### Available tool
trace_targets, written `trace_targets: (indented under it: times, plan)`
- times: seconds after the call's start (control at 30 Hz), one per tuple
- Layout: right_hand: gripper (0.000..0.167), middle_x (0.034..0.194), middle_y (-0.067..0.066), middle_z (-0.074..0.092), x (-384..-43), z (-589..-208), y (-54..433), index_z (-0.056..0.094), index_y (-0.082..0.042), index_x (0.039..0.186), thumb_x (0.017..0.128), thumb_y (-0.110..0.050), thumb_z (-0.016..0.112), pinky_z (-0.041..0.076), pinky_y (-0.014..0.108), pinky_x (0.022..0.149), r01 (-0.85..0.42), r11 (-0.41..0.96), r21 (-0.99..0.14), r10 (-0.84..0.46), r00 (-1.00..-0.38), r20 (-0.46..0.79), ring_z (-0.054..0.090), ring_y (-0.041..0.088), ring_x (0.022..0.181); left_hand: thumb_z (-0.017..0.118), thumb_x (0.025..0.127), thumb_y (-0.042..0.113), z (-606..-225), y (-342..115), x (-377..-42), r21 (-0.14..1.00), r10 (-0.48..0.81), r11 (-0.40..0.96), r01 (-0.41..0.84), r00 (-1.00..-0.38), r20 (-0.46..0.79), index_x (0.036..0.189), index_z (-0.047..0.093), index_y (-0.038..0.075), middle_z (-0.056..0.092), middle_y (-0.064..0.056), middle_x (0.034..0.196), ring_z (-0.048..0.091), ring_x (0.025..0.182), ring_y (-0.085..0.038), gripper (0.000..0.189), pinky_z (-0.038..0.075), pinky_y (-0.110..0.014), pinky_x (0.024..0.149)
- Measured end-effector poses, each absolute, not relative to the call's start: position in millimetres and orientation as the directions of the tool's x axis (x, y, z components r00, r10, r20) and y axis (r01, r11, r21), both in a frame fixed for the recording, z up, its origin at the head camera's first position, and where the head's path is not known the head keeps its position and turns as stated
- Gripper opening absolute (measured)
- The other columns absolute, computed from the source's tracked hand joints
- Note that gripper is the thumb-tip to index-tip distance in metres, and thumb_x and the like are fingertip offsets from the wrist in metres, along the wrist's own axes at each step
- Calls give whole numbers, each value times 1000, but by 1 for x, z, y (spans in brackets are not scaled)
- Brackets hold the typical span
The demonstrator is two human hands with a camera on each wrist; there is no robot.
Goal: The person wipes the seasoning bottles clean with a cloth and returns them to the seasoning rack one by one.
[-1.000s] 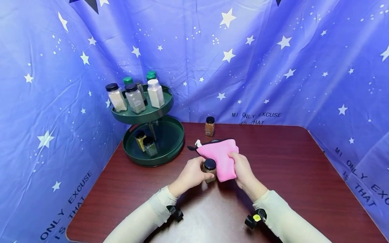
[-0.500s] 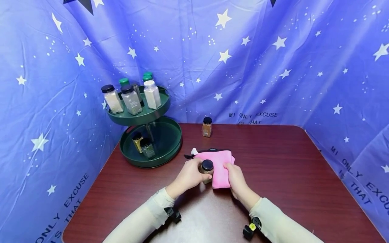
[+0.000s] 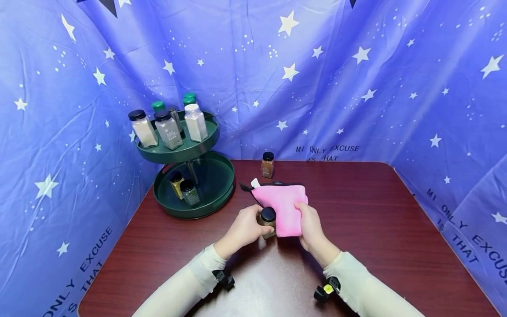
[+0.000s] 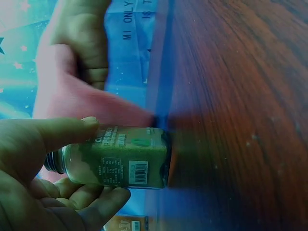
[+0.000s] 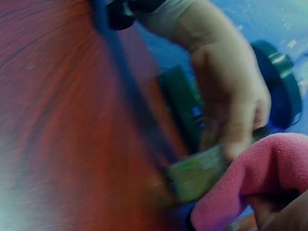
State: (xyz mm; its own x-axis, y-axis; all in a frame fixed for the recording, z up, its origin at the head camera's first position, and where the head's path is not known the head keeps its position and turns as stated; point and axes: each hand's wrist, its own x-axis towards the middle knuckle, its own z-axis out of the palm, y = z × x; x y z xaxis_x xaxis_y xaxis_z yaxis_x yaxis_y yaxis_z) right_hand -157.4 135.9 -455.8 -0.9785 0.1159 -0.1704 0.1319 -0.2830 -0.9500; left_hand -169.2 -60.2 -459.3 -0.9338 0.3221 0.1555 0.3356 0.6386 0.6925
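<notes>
Near the middle of the table, my left hand (image 3: 244,226) grips a small glass spice jar (image 3: 268,215) with a black lid. It stands upright, thumb on one side and fingers on the other. Greenish-brown powder and a printed label with a barcode show on the jar (image 4: 127,159) in the left wrist view. My right hand (image 3: 313,225) holds a folded pink cloth (image 3: 286,204) with black edging and a white tag, right up against the jar's side. In the right wrist view the cloth (image 5: 260,168) hides part of the jar (image 5: 199,171).
A green two-tier rack (image 3: 194,211) stands at the left. Several jars, among them a white-capped jar (image 3: 196,123), fill its top tier; two smaller jars sit below. An orange-brown spice jar (image 3: 267,166) stands at the table's (image 3: 356,198) back edge.
My right hand drew the pink cloth toward me along the jar, then pushed it back away again. My left hand keeps its grip on the jar. The head view shifted slightly.
</notes>
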Motion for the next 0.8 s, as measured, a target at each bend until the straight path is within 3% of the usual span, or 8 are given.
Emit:
trace_targets:
  times: [0.13, 0.27, 0.5, 0.8]
  plan:
    - [19, 73, -3, 65, -158, -483, 136, 60, -4, 96, 101, -18, 47, 53, 26, 64, 188, -193, -963, 140, -966, -217, 62, 9, 66, 91, 74, 29, -460, -60, -170, 692, 322, 639, 337, -934, 158, 92, 69, 15, 65, 9, 77, 57, 69, -8, 32, 46, -25, 61]
    - [20, 71, -3, 65, -157, -476, 137, 60, -6, 92, 101, -18, 47, 54, 28, 62, 202, -186, -962, 125, -966, -227, 62, 10, 65, 91, 74, 32, -461, -60, -170, 687, 323, 645, 335, -934, 151, 92, 68, 15, 65, 9, 76, 56, 68, -7, 33, 46, -24, 59]
    - [18, 71, -3, 66, -162, -442, 147, 57, -8, 95, 101, -20, 45, 55, 30, 59, 131, -328, -936, 103, -979, -173, 65, 11, 64, 90, 75, 32, -456, -58, -171, 678, 329, 646, 349, -930, 166, 101, 68, 11, 69, 5, 85, 59, 75, -10, 40, 48, -25, 65]
    - [18, 74, -3, 67, -165, -434, 159, 55, -12, 96, 105, -19, 41, 56, 30, 57, 119, -473, -873, 64, -984, -168, 66, 11, 64, 88, 78, 28, -459, -57, -167, 664, 342, 648, 372, -922, 183, 104, 68, 10, 72, 2, 93, 63, 83, -12, 38, 51, -26, 74]
